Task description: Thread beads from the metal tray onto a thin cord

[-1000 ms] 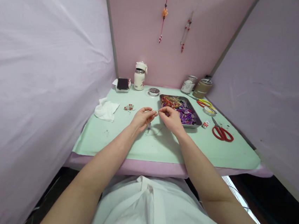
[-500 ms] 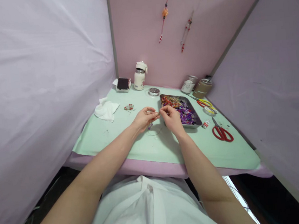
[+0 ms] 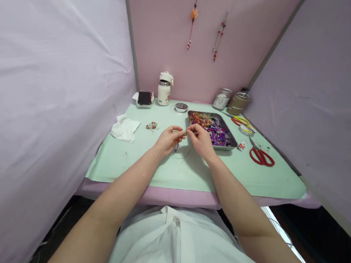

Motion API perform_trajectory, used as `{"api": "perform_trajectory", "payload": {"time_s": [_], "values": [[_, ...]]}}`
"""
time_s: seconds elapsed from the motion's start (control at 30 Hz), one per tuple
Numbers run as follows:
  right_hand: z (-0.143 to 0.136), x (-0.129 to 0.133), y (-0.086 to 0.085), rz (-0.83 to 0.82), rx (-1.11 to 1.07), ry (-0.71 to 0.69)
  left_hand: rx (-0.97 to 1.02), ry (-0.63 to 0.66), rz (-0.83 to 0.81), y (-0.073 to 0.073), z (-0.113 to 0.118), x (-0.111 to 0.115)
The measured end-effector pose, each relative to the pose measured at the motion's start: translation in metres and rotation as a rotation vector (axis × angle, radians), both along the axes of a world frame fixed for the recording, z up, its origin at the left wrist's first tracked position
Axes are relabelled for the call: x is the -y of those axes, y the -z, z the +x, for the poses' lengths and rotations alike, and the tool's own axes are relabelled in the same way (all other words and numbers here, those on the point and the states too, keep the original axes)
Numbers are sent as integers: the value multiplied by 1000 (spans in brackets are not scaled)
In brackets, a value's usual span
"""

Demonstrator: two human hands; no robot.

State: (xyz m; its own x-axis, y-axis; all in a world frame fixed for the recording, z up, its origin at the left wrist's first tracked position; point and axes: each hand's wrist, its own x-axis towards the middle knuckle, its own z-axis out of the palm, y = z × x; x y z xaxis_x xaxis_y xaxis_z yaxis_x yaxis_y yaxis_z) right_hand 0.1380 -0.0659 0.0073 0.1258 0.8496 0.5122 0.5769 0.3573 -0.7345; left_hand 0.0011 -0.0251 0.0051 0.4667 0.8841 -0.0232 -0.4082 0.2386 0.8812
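Above the green mat (image 3: 154, 166), my left hand (image 3: 170, 140) and my right hand (image 3: 200, 139) meet fingertip to fingertip. Both are closed in a pinch on a thin cord (image 3: 182, 157), whose slack curves in a loop below them. A few purple beads (image 3: 176, 148) dangle under my left fingers. Whatever tiny piece sits between the fingertips is too small to make out. Just behind my right hand is a metal tray (image 3: 232, 139) of colourful cords and purple beads, partly covered by that hand.
Red-handled scissors (image 3: 261, 157), yellow-and-orange-handled scissors (image 3: 239, 120) and a small red-white packet (image 3: 242, 145) lie right. At the back stand a white bottle (image 3: 164, 93), a spool (image 3: 181, 107) and jars (image 3: 237, 103). Left are a tissue (image 3: 124, 129) and red beadwork (image 3: 152, 126).
My right hand has shifted very slightly left, so its fingertips are closer to my left ones. Otherwise the scene looks the same.
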Motion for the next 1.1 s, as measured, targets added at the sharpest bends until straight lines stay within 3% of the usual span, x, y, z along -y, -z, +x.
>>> {"api": "perform_trajectory", "payload": {"time_s": [0.17, 0.37, 0.7, 1.1], "values": [[0, 0, 1, 10, 5, 6, -47, -18, 18, -5, 0, 4], [3, -1, 1, 38, 13, 10, -11, -71, 19, -1, 1, -1], [-2, 3, 1, 202, 232, -22, 49, -138, -7, 3, 0, -5], [-2, 0, 4, 189, 258, -29, 17, -216, 62, 2, 2, -5]]}}
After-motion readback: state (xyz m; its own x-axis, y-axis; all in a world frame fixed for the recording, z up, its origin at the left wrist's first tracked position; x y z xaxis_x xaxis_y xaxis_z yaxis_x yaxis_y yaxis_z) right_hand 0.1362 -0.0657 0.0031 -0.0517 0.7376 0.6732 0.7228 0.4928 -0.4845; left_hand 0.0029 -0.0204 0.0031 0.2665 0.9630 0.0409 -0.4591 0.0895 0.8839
